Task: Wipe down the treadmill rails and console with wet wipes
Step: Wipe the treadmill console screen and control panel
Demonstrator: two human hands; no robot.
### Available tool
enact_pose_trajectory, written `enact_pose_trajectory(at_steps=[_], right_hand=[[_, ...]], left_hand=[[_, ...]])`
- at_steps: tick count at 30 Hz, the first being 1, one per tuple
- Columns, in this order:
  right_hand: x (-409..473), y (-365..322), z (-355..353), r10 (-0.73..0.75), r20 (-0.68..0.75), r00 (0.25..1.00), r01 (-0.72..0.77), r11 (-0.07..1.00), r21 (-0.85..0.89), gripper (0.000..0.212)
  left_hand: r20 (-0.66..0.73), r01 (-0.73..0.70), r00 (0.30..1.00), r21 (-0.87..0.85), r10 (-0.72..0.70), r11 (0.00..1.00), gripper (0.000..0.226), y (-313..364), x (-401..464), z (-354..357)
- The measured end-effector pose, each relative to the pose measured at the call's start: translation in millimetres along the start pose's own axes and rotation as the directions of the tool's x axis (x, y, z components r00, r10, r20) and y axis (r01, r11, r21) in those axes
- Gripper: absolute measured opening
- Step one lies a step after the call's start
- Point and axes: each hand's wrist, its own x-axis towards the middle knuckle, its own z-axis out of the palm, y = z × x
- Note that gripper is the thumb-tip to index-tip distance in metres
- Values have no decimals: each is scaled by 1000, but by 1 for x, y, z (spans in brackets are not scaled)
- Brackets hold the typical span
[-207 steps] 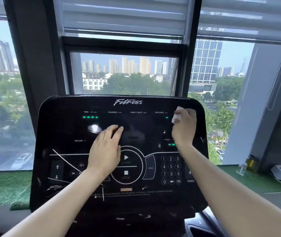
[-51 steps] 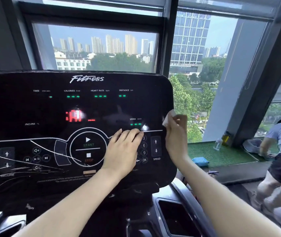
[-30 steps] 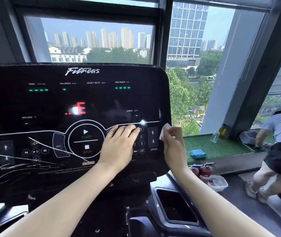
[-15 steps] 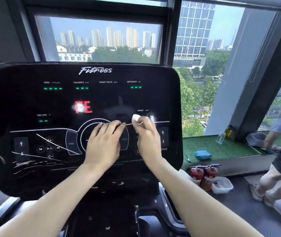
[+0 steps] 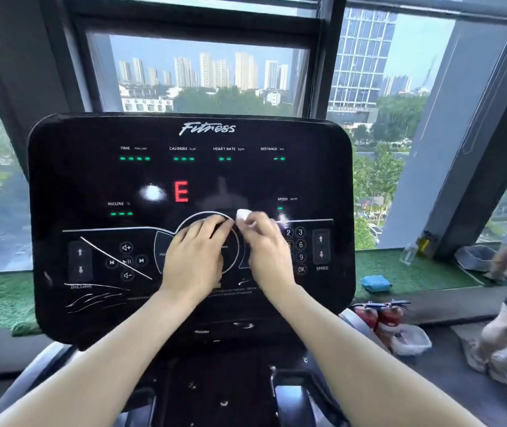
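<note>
We press left hand [image 5: 195, 257] flat, fingers straight, on treadmill console [image 5: 91, 186] dial; our right hand [image 5: 266, 251] pinches wadded wet wipe [image 5: 242, 215] against panel just beside it.

The right hand [image 5: 266, 248], pinching the crumpled white wet wipe [image 5: 243, 216], now sits beside the left hand [image 5: 195, 257] over the middle of the glossy black treadmill console [image 5: 91, 186], no longer at its right edge. The red readout [image 5: 181, 191] now shows a lone E.
</note>
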Motion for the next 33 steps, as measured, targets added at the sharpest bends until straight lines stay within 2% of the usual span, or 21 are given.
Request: enact_pose_trajectory(at_steps=[2, 4, 6, 8, 9, 10, 11, 12, 14, 15, 17, 19, 20, 22, 24, 25, 26, 27, 29, 31, 33], right_hand=[[4, 7, -5, -143, 98, 985, 146, 989, -25, 44], [15, 23, -18, -126, 79, 989, 127, 992, -8, 36], [31, 37, -37, 172, -23, 985, -169, 982, 87, 33], [45, 42, -44, 490, -157, 857, -466, 869, 167, 35], [48, 35, -40, 557, -220, 801, -533, 830, 164, 41], [48, 25, -31, 570, -268, 777, -545, 821, 169, 46], [45, 9, -20, 554, -280, 784, -524, 832, 182, 47], [40, -7, -5, 489, -258, 833, -458, 872, 175, 48], [23, -43, 19, 197, -127, 972, -188, 979, 83, 52], [16, -53, 28, 36, -39, 999, -34, 998, 49, 51], [13, -55, 34, -168, 100, 981, 165, 985, 43, 49], [25, -38, 26, -247, 152, 957, 245, 969, 30, 53], [33, -27, 21, -205, 130, 970, 204, 979, 22, 53], [52, -7, 6, 55, 0, 999, -54, 996, 69, 45], [69, -1, -1, 368, -162, 915, -331, 918, 219, 43], [72, -7, 2, 452, -211, 867, -398, 882, 254, 47], [72, -18, 6, 466, -234, 854, -413, 878, 240, 52], [67, -30, 15, 401, -239, 885, -363, 913, 186, 57], [48, -55, 33, 91, -138, 986, -80, 993, 83, 57], [29, -66, 47, -196, 23, 980, 195, 980, 44, 45], [29, -61, 46, -328, 120, 937, 324, 945, 54, 44]], left_hand=[[5, -11, 1000, -9, 11, 1000, 62, -2, 0, -2], [1, -20, 1000, -1, 20, 1000, 61, -7, -2, -5], [-4, -6, 1000, 14, 6, 1000, 60, -14, -4, -8], [-5, 31, 1000, 19, -31, 999, 60, -23, -7, -12], [-6, 47, 999, 22, -47, 999, 60, -28, -9, -13], [-10, 59, 998, 26, -59, 998, 59, -34, -10, -15], [-14, 69, 998, 31, -69, 997, 59, -39, -12, -16], [-17, 77, 997, 38, -76, 996, 59, -44, -14, -17], [-23, 86, 996, 52, -85, 995, 56, -53, -17, -18], [-23, 87, 996, 57, -86, 995, 55, -56, -19, -19], [-11, 86, 996, 61, -86, 994, 54, -61, -21, -21], [-11, 87, 996, 63, -86, 994, 55, -65, -23, -22], [-16, 90, 996, 59, -89, 994, 55, -67, -25, -23], [-21, 100, 995, 53, -99, 994, 56, -70, -27, -23], [-22, 108, 994, 60, -106, 992, 58, -73, -29, -23], [-24, 111, 994, 62, -110, 992, 58, -74, -29, -22], [-27, 115, 993, 59, -113, 992, 58, -74, -30, -22], [-27, 117, 993, 53, -116, 992, 58, -74, -30, -22], [-31, 120, 992, 42, -118, 992, 57, -74, -29, -21], [-31, 124, 992, 39, -123, 992, 53, -74, -30, -21], [-29, 131, 991, 47, -130, 990, 49, -76, -32, -23]])
